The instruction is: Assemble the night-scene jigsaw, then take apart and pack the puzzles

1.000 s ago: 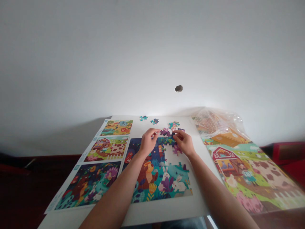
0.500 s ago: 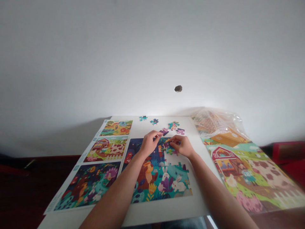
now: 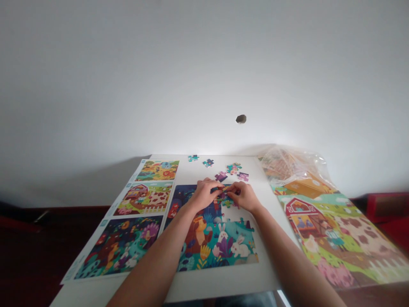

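A partly built night-forest jigsaw puzzle lies on the white table in front of me, with a white gap near its upper right. My left hand and my right hand meet at the puzzle's top edge. Both pinch a small puzzle piece between their fingertips, pressing it down beside the gap. Several loose pieces lie just beyond my hands near the table's far edge.
A reference sheet with three small pictures lies left of the puzzle. A finished farm puzzle lies on the right, with a crinkled plastic bag and an orange box behind it. A white wall rises behind the table.
Both hands came back from the loose pieces toward me, carrying a piece to the puzzle's top edge. Their fingertips have closed together over it.
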Action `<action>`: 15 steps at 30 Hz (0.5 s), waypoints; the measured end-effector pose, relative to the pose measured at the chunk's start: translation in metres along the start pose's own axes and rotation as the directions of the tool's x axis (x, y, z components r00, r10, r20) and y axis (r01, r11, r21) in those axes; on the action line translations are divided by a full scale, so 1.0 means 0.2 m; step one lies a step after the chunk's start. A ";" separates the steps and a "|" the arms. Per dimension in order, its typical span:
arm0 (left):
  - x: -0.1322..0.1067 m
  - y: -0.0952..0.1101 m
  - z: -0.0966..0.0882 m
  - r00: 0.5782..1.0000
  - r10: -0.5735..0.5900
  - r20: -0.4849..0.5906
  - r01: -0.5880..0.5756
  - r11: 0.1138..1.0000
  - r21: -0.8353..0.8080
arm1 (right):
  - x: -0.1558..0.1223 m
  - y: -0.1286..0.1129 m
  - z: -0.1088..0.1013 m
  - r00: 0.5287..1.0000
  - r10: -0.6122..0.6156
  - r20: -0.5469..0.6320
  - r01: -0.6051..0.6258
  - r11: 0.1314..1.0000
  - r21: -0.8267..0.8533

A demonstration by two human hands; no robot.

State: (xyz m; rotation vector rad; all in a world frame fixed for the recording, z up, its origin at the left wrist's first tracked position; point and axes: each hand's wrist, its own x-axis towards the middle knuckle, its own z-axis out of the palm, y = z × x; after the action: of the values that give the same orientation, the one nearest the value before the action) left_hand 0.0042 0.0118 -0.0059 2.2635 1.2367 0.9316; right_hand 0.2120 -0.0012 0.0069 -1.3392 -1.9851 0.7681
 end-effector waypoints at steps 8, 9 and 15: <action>0.00 -0.01 0.01 1.000 0.001 -0.011 -0.001 1.000 0.002 | 0.01 0.01 0.01 0.999 -0.032 -0.020 0.031 0.999 -0.045; 0.00 -0.01 0.00 1.000 -0.002 -0.008 0.002 1.000 0.002 | 0.01 0.01 0.01 0.999 -0.037 -0.025 0.036 0.998 -0.056; 0.00 -0.01 0.00 1.000 0.001 0.006 -0.001 1.000 -0.001 | 0.00 0.00 0.00 0.997 -0.058 -0.052 0.052 0.992 -0.114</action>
State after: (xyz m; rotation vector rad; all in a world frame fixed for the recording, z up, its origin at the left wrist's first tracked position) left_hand 0.0037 0.0126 -0.0071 2.2644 1.2323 0.9252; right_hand 0.2124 -0.0004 0.0064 -1.3489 -2.0390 0.5952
